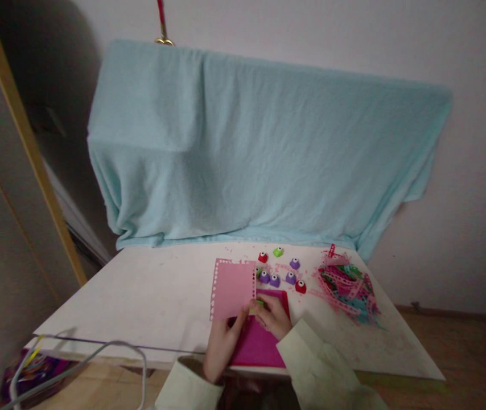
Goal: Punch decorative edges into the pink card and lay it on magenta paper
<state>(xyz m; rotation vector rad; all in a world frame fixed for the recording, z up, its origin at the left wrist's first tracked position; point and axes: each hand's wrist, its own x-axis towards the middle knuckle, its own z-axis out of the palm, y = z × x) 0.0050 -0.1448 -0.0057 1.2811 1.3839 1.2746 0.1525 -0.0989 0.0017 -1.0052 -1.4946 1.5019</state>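
Nearest me, a gray cable [117, 344] loops past a purple package [33, 373] at the lower left; its print is too blurred to read. Magenta sheets [260, 347] lie at the near edge of the white surface [153, 296], partly under my hands. My left hand [222, 344] pinches the lower right corner of a pink paper sheet [233, 287], whose edges carry rows of punched shapes. My right hand [274, 316] closes its fingers around a green craft punch [257, 307] at that corner. Just beyond, red, purple and green craft punches [274, 280] stand loosely grouped among pink paper bits. To their right lies a tangled heap of punched paper strips [351, 290], pink, green, blue and red. Behind the surface hangs a light blue cloth [268, 148], with a gold ornament [165, 41] on a red cord above it.
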